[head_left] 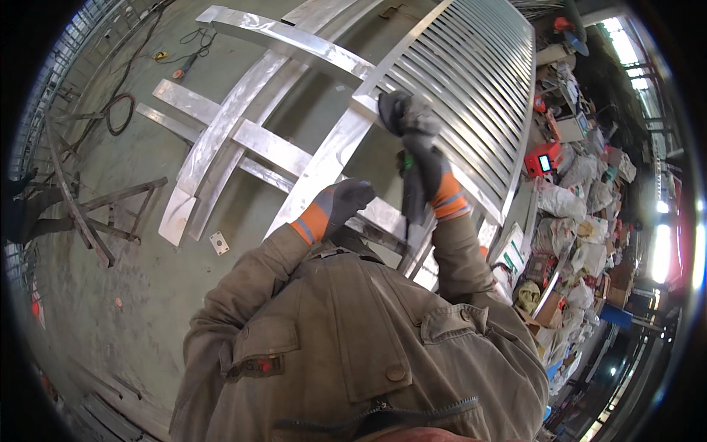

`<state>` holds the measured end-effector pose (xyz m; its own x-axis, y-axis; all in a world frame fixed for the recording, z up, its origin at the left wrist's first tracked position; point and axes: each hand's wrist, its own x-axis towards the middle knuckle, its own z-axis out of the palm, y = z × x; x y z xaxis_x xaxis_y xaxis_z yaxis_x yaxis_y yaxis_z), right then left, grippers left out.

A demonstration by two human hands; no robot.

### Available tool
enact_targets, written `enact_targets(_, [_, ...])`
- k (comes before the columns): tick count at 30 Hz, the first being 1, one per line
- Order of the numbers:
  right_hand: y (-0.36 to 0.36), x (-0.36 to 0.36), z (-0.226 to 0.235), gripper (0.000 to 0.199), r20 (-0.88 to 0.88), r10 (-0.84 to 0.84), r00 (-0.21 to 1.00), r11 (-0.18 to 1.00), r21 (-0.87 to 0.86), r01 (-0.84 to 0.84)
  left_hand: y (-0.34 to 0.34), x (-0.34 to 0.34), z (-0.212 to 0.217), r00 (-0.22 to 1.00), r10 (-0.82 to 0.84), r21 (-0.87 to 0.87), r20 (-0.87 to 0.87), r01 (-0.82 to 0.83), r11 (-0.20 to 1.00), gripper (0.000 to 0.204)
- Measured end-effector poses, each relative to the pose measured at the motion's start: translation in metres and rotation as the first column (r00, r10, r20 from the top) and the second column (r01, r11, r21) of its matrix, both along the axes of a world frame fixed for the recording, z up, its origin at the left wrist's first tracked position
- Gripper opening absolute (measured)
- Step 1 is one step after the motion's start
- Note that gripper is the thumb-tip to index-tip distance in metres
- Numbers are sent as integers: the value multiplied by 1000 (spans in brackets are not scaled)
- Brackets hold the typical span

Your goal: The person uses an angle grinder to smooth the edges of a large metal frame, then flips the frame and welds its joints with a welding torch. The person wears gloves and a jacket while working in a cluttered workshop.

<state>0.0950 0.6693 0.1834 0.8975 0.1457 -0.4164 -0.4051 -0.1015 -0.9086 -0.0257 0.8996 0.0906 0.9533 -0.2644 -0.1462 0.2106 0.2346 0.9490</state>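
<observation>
My right hand, in a dark glove with an orange and grey cuff, is wrapped round a dark power tool with a green patch, probably an angle grinder. Its head is smeared by motion, above the near corner of a slatted metal panel. My left hand, gloved alike, is closed beside the bright metal beam along the panel's near side. The glove hides whatever its fingers may hold.
Curved metal beams cross straight ones on the left. A power tool with an orange disc and a small white plate lie on the floor. A dark metal stand is at far left. Bags and a red box crowd the right.
</observation>
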Motion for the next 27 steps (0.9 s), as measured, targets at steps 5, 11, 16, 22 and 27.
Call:
enact_targets(5, [20, 65, -83, 54, -112, 107, 988, 990, -82, -116, -10, 90, -14, 846, -10, -45, -534, -16, 999, 84])
enact_targets(11, [23, 119, -122, 56, -131, 235, 963, 959, -130, -252, -27, 161, -22, 784, 14, -86, -620, -86, 993, 85])
enact_targets(16, [17, 149, -140, 45, -133, 286, 949, 921, -233, -311, -30, 220, -32, 758, -111, -227, -642, -50, 973, 85])
enact_targets(22, [-14, 195, -118, 38, -87, 438, 894, 821, -367, -438, -63, 277, -53, 710, -304, -466, -635, -39, 884, 80])
enact_targets(27, [-27, 234, -104, 34, -54, 582, 811, 743, -370, -558, -87, 297, -65, 704, -310, -518, -639, -96, 850, 76])
